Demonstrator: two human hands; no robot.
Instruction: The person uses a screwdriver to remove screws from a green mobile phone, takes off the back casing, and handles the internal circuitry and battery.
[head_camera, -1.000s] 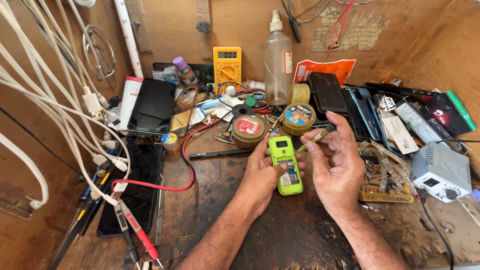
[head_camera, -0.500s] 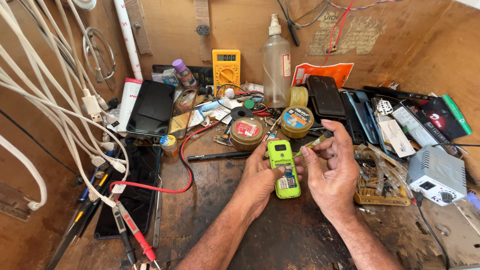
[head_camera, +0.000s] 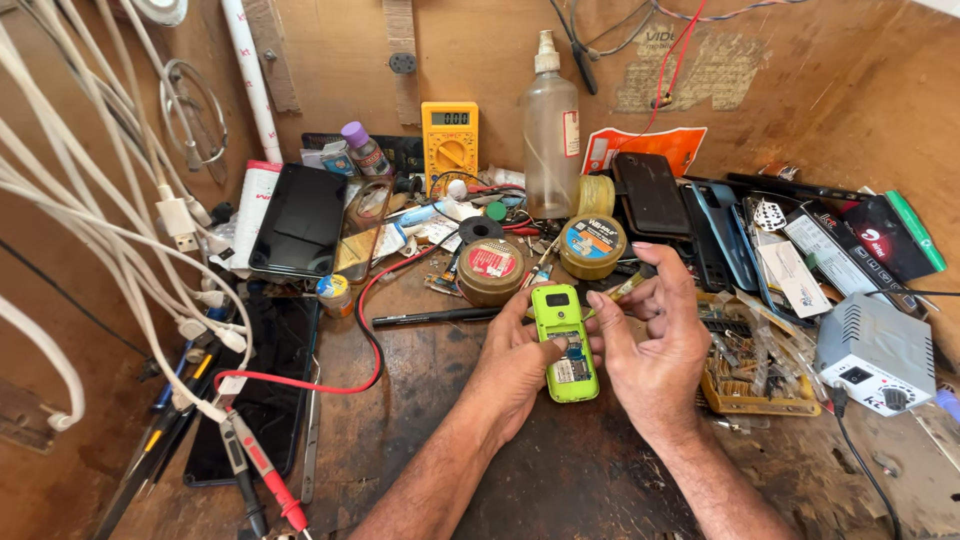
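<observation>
Head view looks down on a cluttered wooden bench (head_camera: 560, 470) where a person works with two bare hands. Left hand (head_camera: 515, 365) curls around the left edge of a small lime-green phone (head_camera: 563, 342), gripping it with the thumb lying across its open back, where a circuit board shows. Right hand (head_camera: 655, 345) sits just beside the phone on the other side, fingers half curled, and pinches a thin yellowish tool (head_camera: 622, 290) between thumb and forefinger, its tip angled toward the phone's upper part. The phone lies near the middle of the bench, top end pointing away from the person. Just behind it stand two round tins, one with a red lid (head_camera: 491, 268) and one with a blue label (head_camera: 592, 246). A clear spray bottle (head_camera: 551, 135) and a yellow multimeter (head_camera: 449, 145) stand against the back wall. A red probe lead (head_camera: 340, 385) loops across the bench to the left, and a black pen (head_camera: 435, 318) lies near the left hand.
</observation>
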